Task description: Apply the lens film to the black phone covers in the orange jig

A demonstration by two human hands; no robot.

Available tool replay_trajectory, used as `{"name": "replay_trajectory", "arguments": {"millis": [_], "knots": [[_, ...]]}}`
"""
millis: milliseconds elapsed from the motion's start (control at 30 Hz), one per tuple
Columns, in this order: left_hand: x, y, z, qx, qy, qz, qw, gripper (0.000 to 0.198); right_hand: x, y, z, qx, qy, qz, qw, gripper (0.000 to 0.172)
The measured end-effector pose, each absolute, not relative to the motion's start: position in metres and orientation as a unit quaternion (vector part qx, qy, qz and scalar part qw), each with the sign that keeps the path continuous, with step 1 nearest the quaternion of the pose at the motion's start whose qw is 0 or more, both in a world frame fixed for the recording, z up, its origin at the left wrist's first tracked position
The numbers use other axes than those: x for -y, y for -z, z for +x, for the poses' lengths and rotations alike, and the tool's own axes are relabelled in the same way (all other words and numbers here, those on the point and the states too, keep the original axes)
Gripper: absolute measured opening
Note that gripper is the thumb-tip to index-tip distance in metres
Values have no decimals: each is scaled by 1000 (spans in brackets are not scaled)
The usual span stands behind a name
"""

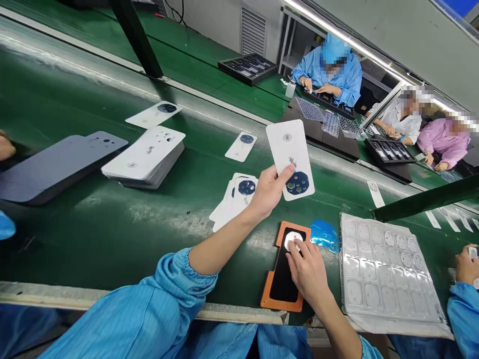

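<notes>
My left hand (267, 192) pinches a white phone-shaped panel (287, 142) with a dark blue camera patch, raised above the green surface. My right hand (307, 269) reaches over an orange and black fixture (283, 291), its fingertips on a white round piece (294, 240) at the fixture's upper end. Whether those fingertips grip or only press the piece cannot be made out. Left of my left forearm lie overlapping white panels (227, 204), one with a dark patch. A smaller white card (240, 146) rests behind them. Blue film (325, 235) is just right of the fixture.
At left stand a stack of white panels (147, 152) and grey panels (56, 162). A clear compartment tray (389, 274) with several round pieces sits at right. A green post (430, 199) crosses above it. Co-workers sit across the line; other people's hands show at both edges.
</notes>
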State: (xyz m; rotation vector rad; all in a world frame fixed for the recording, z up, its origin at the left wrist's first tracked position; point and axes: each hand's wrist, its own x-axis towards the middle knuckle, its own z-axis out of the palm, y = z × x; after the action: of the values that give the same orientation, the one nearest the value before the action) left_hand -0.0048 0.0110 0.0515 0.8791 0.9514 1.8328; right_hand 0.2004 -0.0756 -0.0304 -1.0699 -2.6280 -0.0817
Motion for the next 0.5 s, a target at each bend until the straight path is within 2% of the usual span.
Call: {"name": "replay_trajectory", "arguments": {"millis": [67, 133, 233, 333, 500], "knots": [[-10, -52, -4, -396, -717, 373, 436, 32, 73, 25, 203, 917, 1, -365, 162, 25], [-7, -52, -1, -417, -688, 389, 449, 30, 68, 13, 207, 907, -46, -362, 211, 23], [0, -52, 14, -434, -655, 411, 462, 27, 56, -15, 208, 840, -94, -403, 351, 18], [10, -49, 36, -425, -638, 432, 474, 27, 40, -40, 203, 759, -64, -458, 457, 14], [25, -38, 60, -390, -624, 476, 482, 40, 22, -51, 193, 694, -72, -494, 518, 15]]}}
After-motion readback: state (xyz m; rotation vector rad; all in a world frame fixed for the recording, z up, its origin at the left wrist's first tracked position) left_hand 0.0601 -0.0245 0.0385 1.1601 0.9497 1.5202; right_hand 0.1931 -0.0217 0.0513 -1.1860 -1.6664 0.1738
